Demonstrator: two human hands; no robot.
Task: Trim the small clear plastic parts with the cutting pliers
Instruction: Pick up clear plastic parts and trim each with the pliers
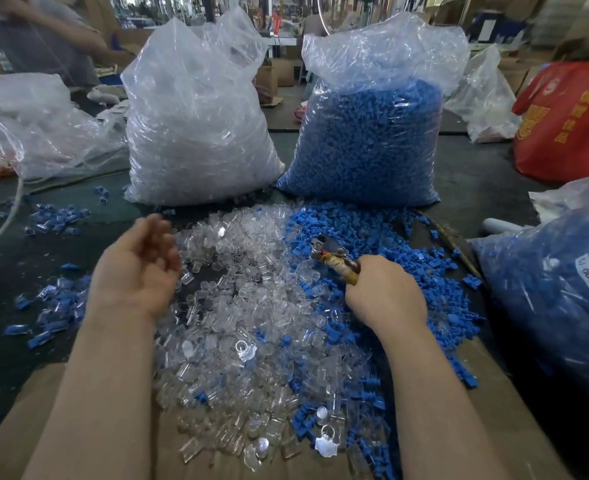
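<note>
A heap of small clear plastic parts (237, 306) covers the middle of the table, running from the far bags down to the near edge. My left hand (137, 268) hovers over the heap's left edge, palm up, fingers apart and blurred, holding nothing. My right hand (383, 292) is closed around the taped handles of the cutting pliers (331, 252). Their metal jaws point up and left above the border between clear and blue parts. Nothing shows between the jaws.
Blue plastic parts (383, 244) lie to the right of the clear heap. Behind stand a bag of clear parts (196, 133) and a bag of blue parts (369, 143). Another blue-filled bag (556, 289) sits at right, a red bag (570, 123) at far right. Cardboard (515, 410) lines the near edge. A person (43, 36) stands far left.
</note>
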